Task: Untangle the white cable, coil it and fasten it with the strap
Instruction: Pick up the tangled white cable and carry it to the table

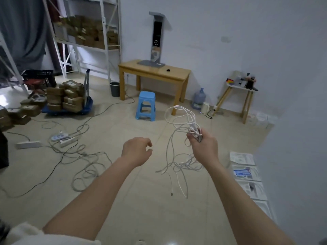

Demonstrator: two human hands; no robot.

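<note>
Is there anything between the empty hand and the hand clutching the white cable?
Head view: nothing held between left hand and right hand; only hanging strands of white cable, bare floor behind.

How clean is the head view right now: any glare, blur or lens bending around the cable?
Head view: dim, bluish room light; glare on the floor at far left; wide-angle bending bows the shelving; the white cable gripped by the right hand looks soft, strands merging; the left hand is fairly sharp.

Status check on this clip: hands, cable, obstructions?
Right hand grips tangled white cable, loops dangling. Left hand open, holds nothing. No strap seen. Nothing in the way.
</note>
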